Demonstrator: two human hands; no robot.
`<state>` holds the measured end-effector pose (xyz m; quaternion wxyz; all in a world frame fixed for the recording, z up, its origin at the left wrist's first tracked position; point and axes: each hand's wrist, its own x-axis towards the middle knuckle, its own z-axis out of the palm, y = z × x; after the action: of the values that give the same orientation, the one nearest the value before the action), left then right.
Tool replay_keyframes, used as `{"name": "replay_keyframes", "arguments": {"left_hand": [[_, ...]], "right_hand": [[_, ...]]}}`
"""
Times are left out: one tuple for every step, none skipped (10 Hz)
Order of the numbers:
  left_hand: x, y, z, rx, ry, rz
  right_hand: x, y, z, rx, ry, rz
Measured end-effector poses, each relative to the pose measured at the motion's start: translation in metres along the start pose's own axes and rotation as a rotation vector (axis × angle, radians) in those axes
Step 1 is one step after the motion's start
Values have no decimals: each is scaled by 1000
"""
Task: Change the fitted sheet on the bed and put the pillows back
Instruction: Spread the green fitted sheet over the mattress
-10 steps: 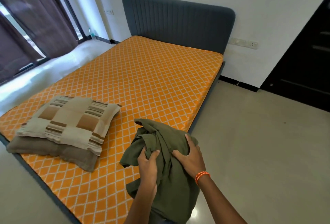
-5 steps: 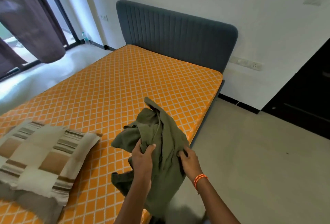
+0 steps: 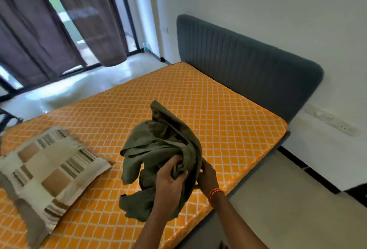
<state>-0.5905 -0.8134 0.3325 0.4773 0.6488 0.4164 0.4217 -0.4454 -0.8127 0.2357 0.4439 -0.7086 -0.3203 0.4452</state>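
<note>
While the mattress [image 3: 198,109] lies bare, its orange lattice cover exposed, the olive fitted sheet [image 3: 158,149] is held bunched above its near edge, toward the side away from the window. Left hand [image 3: 168,187]: fingers curled round a fold of the bundle. Right hand [image 3: 208,175]: pinching cloth at the bundle's far side, fingers partly hidden. Two stacked pillows [image 3: 49,173] rest on the mattress toward its foot, window side.

Judgement: sheet still being opened out. Recommend finding an elasticated corner first, shaking the bundle loose over the mattress, then seating that corner at the headboard [image 3: 248,66] end. Pillows will likely obstruct spreading; shift them off beforehand.
</note>
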Motion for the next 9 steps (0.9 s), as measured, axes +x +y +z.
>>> {"name": "replay_keyframes", "arguments": {"left_hand": [[15, 0, 19, 116, 5, 44], [31, -1, 19, 150, 80, 66], [52, -17, 7, 255, 106, 64], [74, -62, 2, 454, 80, -86], [79, -142, 6, 463, 75, -381], [57, -232, 5, 357, 63, -715], [41, -301, 2, 167, 214, -842], [50, -314, -2, 119, 258, -880], [65, -301, -8, 139, 306, -884]], "right_hand": [[31, -28, -14, -70, -103, -19], [62, -36, -7, -297, -174, -138], [84, -42, 18, -116, -342, -102], [94, -33, 27, -356, -570, -49], [103, -11, 33, -447, -609, -30], [111, 11, 44, -469, -633, 102], [124, 27, 51, -563, -643, 166], [143, 48, 57, -603, -592, 230], [157, 66, 73, -623, -536, 247]]}}
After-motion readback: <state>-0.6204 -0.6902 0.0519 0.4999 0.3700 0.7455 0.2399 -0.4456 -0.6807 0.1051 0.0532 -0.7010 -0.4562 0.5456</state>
